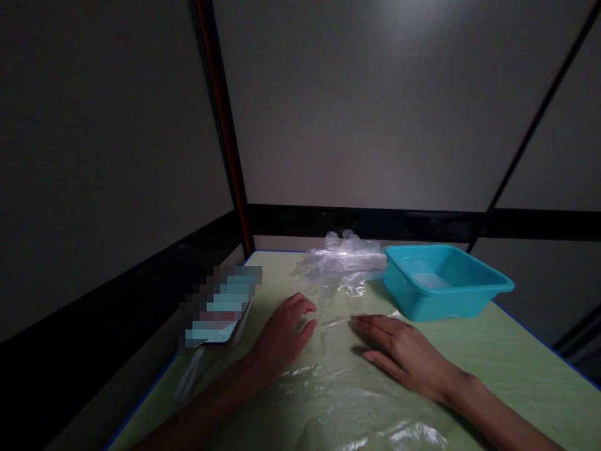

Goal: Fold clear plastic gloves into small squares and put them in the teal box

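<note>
A thin, clear plastic sheet or bag (357,401) lies wrinkled on the table in front of me. My left hand (284,332) is over its left side, fingers bent and thumb apart from them, with nothing visible between. On the right, my right hand (401,354) is stretched out palm down at the plastic, fingers together and thumb apart. Whether either hand presses on the plastic, I cannot tell. Beyond both hands rests a crumpled pile of clear plastic (340,266), with some finger-like ends toward me.
A turquoise plastic basin (451,307) stands at the back right, something pale and flat inside. A flat, pixelated object (220,310) lies along the left edge, a whitish strip (189,374) near it. The pale green table (521,369) has blue edging; panelled walls (357,125) enclose its far and left sides.
</note>
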